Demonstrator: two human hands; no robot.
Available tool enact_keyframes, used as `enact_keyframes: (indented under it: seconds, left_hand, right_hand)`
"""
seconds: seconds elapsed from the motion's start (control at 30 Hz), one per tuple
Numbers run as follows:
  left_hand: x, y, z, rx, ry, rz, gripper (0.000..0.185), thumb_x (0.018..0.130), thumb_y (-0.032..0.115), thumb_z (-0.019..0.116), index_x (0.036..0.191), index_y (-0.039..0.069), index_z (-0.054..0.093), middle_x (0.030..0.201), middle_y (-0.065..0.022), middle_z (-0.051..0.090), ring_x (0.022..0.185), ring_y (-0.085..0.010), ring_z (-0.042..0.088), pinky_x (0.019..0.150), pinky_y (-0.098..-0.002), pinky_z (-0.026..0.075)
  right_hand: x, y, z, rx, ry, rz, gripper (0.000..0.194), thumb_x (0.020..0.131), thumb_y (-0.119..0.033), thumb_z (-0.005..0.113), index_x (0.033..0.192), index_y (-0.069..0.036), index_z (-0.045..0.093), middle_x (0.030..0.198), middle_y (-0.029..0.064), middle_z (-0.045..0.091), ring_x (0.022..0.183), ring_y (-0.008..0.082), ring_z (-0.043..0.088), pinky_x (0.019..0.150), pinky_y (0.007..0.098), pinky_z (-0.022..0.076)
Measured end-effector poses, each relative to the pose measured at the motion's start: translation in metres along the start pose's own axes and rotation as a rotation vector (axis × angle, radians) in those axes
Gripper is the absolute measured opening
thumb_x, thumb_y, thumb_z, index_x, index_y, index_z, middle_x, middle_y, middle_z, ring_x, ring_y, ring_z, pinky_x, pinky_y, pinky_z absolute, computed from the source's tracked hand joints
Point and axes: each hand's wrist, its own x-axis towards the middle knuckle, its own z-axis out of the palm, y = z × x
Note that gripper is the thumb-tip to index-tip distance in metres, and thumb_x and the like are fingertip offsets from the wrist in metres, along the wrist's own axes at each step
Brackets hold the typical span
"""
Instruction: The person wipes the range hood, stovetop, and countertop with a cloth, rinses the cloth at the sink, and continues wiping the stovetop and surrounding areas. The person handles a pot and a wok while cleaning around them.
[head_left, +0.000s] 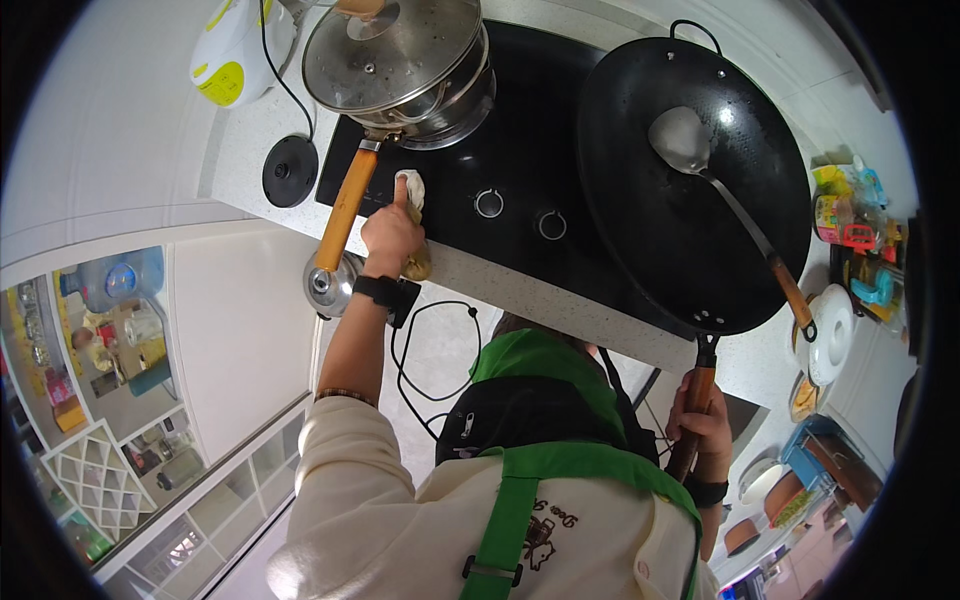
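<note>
My left hand (392, 231) presses a pale cloth (413, 196) onto the front left of a black glass cooktop (517, 150), index finger extended. Just left of it juts the wooden handle (349, 206) of a pan, whose metal body is mostly hidden under a glass lid (394, 56) at the back left. At the right, my right hand (701, 416) grips the wooden handle (699, 390) of a large black wok (675, 232), which is over the cooktop's right side. A metal wok spatula (681, 141) lies in the wok, its wooden-tipped handle across the rim.
A white and green appliance (244, 52) and a round black power base (290, 171) are at the left. A metal lidded vessel (330, 283) stands below the counter edge. A white lid (830, 335), jars and bowls line the right side. A black cable (401, 360) loops near the floor.
</note>
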Motion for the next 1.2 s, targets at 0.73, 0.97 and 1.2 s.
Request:
enact_keyframes:
  seconds: [0.73,0.97,1.2]
  left_hand:
    - [-0.001,-0.012,0.001,0.09,-0.006,0.06,0.083,0.07,0.019,0.063,0.141,0.027,0.021,0.088,-0.0097,0.067,0.079,-0.0259,0.066,0.064,-0.0362,0.052]
    - [0.0,-0.015,0.004,0.104,0.025,0.081,0.083,0.07,0.018,0.062,0.142,0.026,0.02,0.087,-0.0095,0.067,0.078,-0.0262,0.066,0.063,-0.0358,0.052]
    - [0.001,-0.014,0.003,0.12,0.005,0.065,0.083,0.073,0.019,0.063,0.142,0.027,0.017,0.089,-0.0111,0.067,0.079,-0.0268,0.066,0.067,-0.036,0.053]
  right_hand:
    - [0.002,-0.002,-0.002,-0.01,0.036,0.033,0.042,0.058,0.005,0.059,0.097,-0.002,0.043,0.059,0.0109,0.051,0.043,0.0217,0.053,0.043,0.0298,0.046]
    - [0.004,-0.002,-0.004,-0.026,0.013,0.034,0.041,0.06,0.005,0.058,0.097,-0.003,0.042,0.059,0.0104,0.051,0.045,0.0214,0.054,0.044,0.0305,0.0471]
    - [0.005,-0.002,-0.004,-0.015,-0.002,0.042,0.042,0.06,0.006,0.057,0.098,-0.003,0.041,0.06,0.0103,0.051,0.044,0.0216,0.054,0.044,0.0302,0.0477]
